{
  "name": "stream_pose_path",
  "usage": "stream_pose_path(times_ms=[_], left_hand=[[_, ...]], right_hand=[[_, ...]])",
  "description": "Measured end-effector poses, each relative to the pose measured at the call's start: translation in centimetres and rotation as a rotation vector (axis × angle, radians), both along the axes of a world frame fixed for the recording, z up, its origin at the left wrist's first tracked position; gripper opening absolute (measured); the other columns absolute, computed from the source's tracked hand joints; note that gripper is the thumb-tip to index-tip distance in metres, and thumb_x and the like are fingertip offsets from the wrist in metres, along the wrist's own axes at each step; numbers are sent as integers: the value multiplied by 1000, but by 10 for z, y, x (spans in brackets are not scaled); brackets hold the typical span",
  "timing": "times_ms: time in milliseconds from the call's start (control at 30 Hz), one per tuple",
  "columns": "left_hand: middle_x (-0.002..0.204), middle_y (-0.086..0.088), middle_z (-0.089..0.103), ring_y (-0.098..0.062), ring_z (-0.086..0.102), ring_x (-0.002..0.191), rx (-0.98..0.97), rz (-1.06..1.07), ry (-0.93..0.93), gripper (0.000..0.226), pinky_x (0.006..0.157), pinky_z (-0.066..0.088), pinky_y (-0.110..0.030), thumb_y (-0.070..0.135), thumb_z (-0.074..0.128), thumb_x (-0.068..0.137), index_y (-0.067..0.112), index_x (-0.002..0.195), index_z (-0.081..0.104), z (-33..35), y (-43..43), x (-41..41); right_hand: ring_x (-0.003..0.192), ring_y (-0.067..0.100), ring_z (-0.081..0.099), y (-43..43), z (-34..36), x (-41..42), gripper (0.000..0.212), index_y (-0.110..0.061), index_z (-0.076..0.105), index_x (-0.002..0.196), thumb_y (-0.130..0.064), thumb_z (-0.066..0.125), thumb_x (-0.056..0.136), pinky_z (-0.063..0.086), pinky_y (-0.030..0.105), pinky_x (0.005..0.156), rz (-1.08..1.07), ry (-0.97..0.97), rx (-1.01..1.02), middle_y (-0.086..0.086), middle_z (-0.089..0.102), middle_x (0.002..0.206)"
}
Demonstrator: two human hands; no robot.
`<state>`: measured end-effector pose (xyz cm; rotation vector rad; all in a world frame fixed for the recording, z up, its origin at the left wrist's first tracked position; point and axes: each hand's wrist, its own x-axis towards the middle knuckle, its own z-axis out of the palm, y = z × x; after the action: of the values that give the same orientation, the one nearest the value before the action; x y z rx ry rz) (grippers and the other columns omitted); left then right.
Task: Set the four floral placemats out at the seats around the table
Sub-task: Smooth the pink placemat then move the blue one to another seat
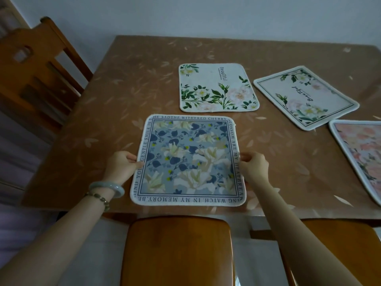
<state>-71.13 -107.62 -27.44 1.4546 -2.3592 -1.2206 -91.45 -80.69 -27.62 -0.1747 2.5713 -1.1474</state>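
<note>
A blue floral placemat (pixel 188 159) with a text border lies flat at the near edge of the table (pixel 92 124), straight in front of me. My left hand (pixel 121 165) pinches its left edge and my right hand (pixel 254 165) pinches its right edge. Beyond it lies a white placemat with green leaves and pale roses (pixel 218 87). A second white rose placemat (pixel 305 97) sits askew at the back right. A pink floral placemat (pixel 362 155) lies at the right, cut off by the frame edge.
A wooden chair seat (pixel 177 250) is tucked in directly below the blue mat, another chair (pixel 340 250) stands at the near right, and a chair back (pixel 37 75) rises at the table's left side. A wall runs behind the table.
</note>
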Motion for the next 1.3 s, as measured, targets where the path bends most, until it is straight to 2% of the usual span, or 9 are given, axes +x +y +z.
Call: stream_pose_path(times_ms=[200, 300, 633, 733, 833, 933, 1000, 1133, 1300], left_hand=[[78, 1, 67, -11, 63, 70, -12, 103, 46, 16, 57, 45, -24, 10, 78, 76, 14, 82, 64, -1, 6, -4], [78, 0, 68, -8, 62, 67, -25, 134, 50, 15, 53, 44, -21, 10, 78, 76, 14, 83, 65, -2, 5, -5], [79, 2, 67, -4, 60, 67, -118, 38, 73, 20, 54, 41, -17, 13, 78, 77, 10, 95, 70, -5, 2, -2], [86, -3, 71, -12, 65, 73, -116, 38, 68, 20, 57, 43, -20, 14, 77, 77, 9, 96, 70, -6, 3, -1], [110, -7, 66, -25, 63, 101, -221, -22, -35, 28, 75, 49, -32, 16, 76, 78, 9, 103, 67, -5, 2, -4], [147, -12, 35, -32, 35, 134, -400, -173, -218, 60, 105, 35, -46, 27, 71, 80, 10, 133, 47, -1, -8, -21], [159, -8, 15, -30, 14, 146, -486, -300, -167, 69, 115, 16, -47, 38, 61, 88, 14, 146, 31, 2, -16, -42], [161, -3, -10, -24, -11, 148, -596, -611, -181, 64, 114, -11, -42, 50, 34, 98, 29, 153, 10, -7, -19, -90], [161, 0, -11, -26, -12, 148, -666, -714, -333, 60, 115, -11, -46, 61, 17, 96, 41, 151, 5, -29, -32, -134]], right_hand=[[68, 18, 61, -9, 4, -5, 28, -9, 74, 93, -4, 48, 82, 51, 30, 60, -45, 22, 33, 3, 67, 76], [60, 15, 56, -14, 7, -10, 26, -7, 73, 89, -3, 48, 83, 55, 34, 56, -41, 13, 44, 2, 63, 71], [74, 29, 66, -12, 3, -13, 20, -4, 67, 83, -3, 48, 79, 60, 44, 64, -19, -40, 102, 8, 65, 76], [83, 27, 63, -13, 2, -14, 20, -6, 64, 97, -8, 52, 80, 58, 42, 70, -34, -30, 106, 9, 66, 87], [91, 25, 60, -15, -1, -15, 23, -10, 56, 103, -8, 55, 80, 56, 44, 76, 8, -42, 123, 8, 62, 99], [112, 31, 48, -31, 0, -25, 38, -12, 54, 118, -14, 57, 81, 45, 42, 90, 110, 211, 280, 13, 52, 122], [132, 34, 32, -53, 4, -33, 51, -23, 45, 136, -31, 56, 87, 26, 49, 108, 263, 361, 333, 14, 36, 145], [148, 29, -10, -106, -10, -41, 55, -42, 17, 149, -52, 31, 97, -10, 57, 113, 645, 417, 425, 2, -4, 162], [148, 28, -7, -139, -32, -61, 57, -46, 8, 148, -62, 18, 94, -9, 65, 112, 800, 413, 529, -2, -5, 162]])
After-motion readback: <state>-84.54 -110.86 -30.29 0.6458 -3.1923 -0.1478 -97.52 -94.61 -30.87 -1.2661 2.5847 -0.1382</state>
